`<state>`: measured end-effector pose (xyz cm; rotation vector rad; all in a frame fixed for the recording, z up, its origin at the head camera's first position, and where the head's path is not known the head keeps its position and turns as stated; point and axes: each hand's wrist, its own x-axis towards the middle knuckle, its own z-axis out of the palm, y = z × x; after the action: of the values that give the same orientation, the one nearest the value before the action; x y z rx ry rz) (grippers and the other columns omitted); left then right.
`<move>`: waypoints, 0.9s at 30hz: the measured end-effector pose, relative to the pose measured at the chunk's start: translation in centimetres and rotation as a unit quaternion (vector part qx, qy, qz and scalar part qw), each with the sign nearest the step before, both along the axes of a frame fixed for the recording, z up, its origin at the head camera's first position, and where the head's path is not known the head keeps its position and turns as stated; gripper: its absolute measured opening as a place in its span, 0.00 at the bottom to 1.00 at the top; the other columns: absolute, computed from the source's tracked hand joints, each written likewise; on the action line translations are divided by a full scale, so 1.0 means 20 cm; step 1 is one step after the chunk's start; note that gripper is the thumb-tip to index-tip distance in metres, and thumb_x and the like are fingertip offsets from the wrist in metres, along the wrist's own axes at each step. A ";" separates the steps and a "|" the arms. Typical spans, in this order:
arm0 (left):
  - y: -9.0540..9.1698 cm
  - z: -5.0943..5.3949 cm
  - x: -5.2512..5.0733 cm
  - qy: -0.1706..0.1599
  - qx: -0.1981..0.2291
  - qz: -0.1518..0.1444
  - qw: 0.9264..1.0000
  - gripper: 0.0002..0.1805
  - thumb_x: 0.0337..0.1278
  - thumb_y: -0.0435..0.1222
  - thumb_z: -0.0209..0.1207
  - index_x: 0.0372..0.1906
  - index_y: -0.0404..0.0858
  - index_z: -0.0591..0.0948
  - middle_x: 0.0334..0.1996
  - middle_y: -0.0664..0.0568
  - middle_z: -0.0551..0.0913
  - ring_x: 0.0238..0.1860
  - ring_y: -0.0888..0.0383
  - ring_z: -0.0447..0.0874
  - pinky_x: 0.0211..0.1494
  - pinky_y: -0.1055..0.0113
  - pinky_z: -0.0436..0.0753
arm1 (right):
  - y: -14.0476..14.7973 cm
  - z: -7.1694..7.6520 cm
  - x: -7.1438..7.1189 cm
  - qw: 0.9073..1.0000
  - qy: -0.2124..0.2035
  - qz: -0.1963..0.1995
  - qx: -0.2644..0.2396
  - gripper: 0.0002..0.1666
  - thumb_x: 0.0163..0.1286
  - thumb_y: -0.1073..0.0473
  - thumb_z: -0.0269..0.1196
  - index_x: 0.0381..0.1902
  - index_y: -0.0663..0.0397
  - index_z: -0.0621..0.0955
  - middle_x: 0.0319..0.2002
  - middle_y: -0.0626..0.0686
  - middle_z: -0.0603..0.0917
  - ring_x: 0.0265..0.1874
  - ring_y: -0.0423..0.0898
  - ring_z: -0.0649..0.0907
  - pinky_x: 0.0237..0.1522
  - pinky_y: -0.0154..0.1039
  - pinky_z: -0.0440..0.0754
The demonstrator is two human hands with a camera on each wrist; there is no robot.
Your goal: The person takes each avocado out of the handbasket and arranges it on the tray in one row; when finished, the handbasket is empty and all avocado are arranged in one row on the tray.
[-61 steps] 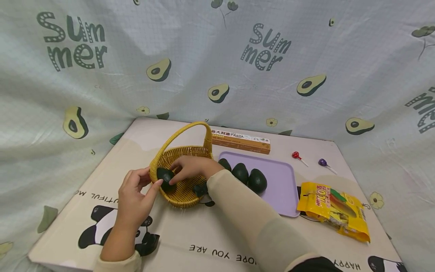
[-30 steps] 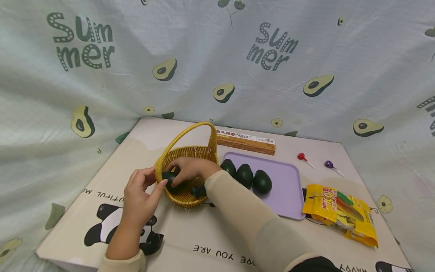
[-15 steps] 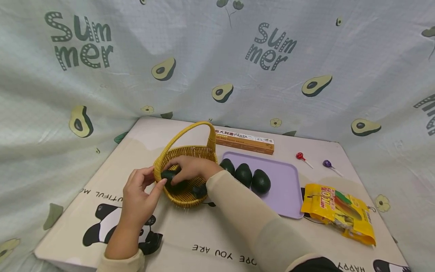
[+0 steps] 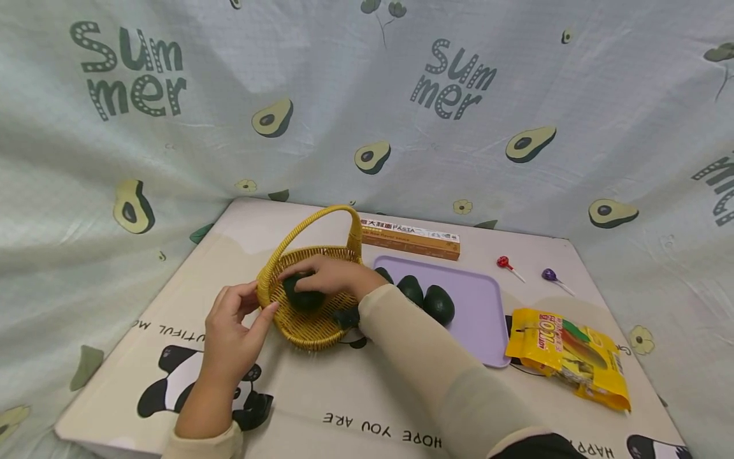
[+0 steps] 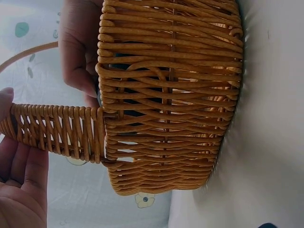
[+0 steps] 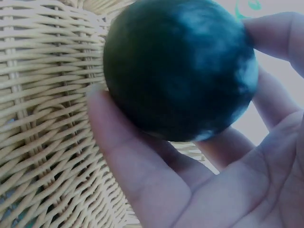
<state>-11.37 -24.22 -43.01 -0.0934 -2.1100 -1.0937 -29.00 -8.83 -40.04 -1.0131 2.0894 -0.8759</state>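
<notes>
In the head view a yellow wicker basket (image 4: 315,342) stands on the table, its handle (image 4: 298,237) arching upward. My left hand (image 4: 234,335) grips the handle's lower left end; the left wrist view shows thumb and fingers on either side of the woven handle (image 5: 57,130). Inside the basket my right hand (image 4: 338,278) holds a dark green avocado (image 4: 302,301). Thumb and fingers curl round the avocado (image 6: 180,71) in the right wrist view, close to the wicker wall (image 6: 52,118). Beneath the right wrist is a small black object (image 4: 346,317), partly hidden.
A lilac tray (image 4: 478,319) carries three avocados (image 4: 439,306), partly covered by the right sleeve. Behind it lies a pasta box (image 4: 410,239). Further right are a red lollipop (image 4: 503,262), a purple lollipop (image 4: 549,275) and a yellow snack bag (image 4: 570,357).
My right hand has drawn the avocado away from the basket's left rim, rightward towards the middle. My left hand keeps its hold on the handle. The head view has shifted slightly.
</notes>
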 end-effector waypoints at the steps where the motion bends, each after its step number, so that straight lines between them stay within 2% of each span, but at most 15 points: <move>1: 0.00 0.00 0.00 0.000 -0.001 0.000 1.000 0.25 0.50 0.21 0.72 0.55 0.28 0.78 0.45 0.43 0.79 0.49 0.74 0.78 0.56 0.86 0.79 | 0.01 0.00 0.00 1.000 -0.001 -0.012 -0.004 0.24 0.75 0.51 0.60 0.67 0.30 0.80 0.64 0.46 0.76 0.51 0.47 0.80 0.42 0.38 0.88; 6: 0.00 0.00 0.00 -0.005 -0.003 0.002 1.000 0.25 0.51 0.22 0.72 0.55 0.28 0.78 0.46 0.43 0.79 0.49 0.74 0.78 0.56 0.87 0.78 | 0.06 0.02 -0.03 0.998 0.015 -0.058 -0.017 0.23 0.74 0.48 0.59 0.65 0.25 0.81 0.67 0.45 0.76 0.54 0.47 0.80 0.43 0.39 0.88; 11: 0.00 0.00 0.01 -0.011 0.001 0.006 1.000 0.25 0.52 0.22 0.72 0.56 0.29 0.78 0.46 0.44 0.79 0.49 0.74 0.78 0.56 0.87 0.78 | 0.11 0.03 -0.05 0.998 0.036 -0.045 -0.030 0.22 0.76 0.48 0.57 0.65 0.30 0.81 0.69 0.44 0.76 0.56 0.46 0.79 0.48 0.39 0.86; 14: 0.01 0.00 0.01 -0.012 0.002 0.006 1.000 0.24 0.52 0.23 0.72 0.55 0.29 0.79 0.46 0.44 0.79 0.49 0.74 0.78 0.56 0.87 0.79 | 0.14 0.03 -0.07 0.997 0.057 -0.030 -0.042 0.25 0.74 0.46 0.62 0.67 0.36 0.80 0.67 0.44 0.77 0.55 0.45 0.80 0.52 0.38 0.85; 17: 0.01 0.00 0.01 -0.015 0.004 0.007 1.000 0.24 0.53 0.23 0.72 0.56 0.30 0.79 0.47 0.45 0.79 0.49 0.73 0.78 0.56 0.86 0.79 | 0.18 0.03 -0.07 0.995 0.084 -0.026 -0.052 0.31 0.69 0.45 0.69 0.69 0.38 0.78 0.63 0.45 0.78 0.53 0.45 0.81 0.52 0.39 0.85; 19: 0.01 0.00 0.01 -0.018 0.008 0.007 1.000 0.24 0.53 0.23 0.72 0.56 0.30 0.79 0.47 0.45 0.79 0.49 0.73 0.78 0.56 0.86 0.79 | 0.20 0.03 -0.07 0.993 0.097 -0.027 -0.057 0.33 0.68 0.46 0.70 0.70 0.38 0.77 0.64 0.46 0.78 0.53 0.45 0.81 0.53 0.40 0.85; 25: 0.02 0.01 0.01 -0.021 0.011 0.008 1.000 0.24 0.53 0.23 0.71 0.56 0.30 0.79 0.47 0.45 0.79 0.49 0.73 0.78 0.56 0.87 0.79 | 0.27 0.04 -0.05 0.986 0.148 -0.049 -0.060 0.31 0.73 0.48 0.65 0.72 0.38 0.75 0.73 0.51 0.70 0.67 0.50 0.74 0.66 0.49 0.79; 27: 0.02 0.01 0.01 -0.019 0.010 0.008 1.000 0.24 0.53 0.22 0.71 0.56 0.30 0.79 0.47 0.45 0.79 0.49 0.73 0.78 0.55 0.87 0.78 | 0.30 0.05 -0.04 0.983 0.163 -0.062 -0.060 0.32 0.72 0.48 0.66 0.72 0.38 0.75 0.75 0.51 0.67 0.70 0.52 0.72 0.67 0.51 0.79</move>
<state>-11.18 -23.91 -42.85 -0.0471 -2.1304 -1.1153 -29.81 -2.83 -39.10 -1.1653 2.4194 -0.9602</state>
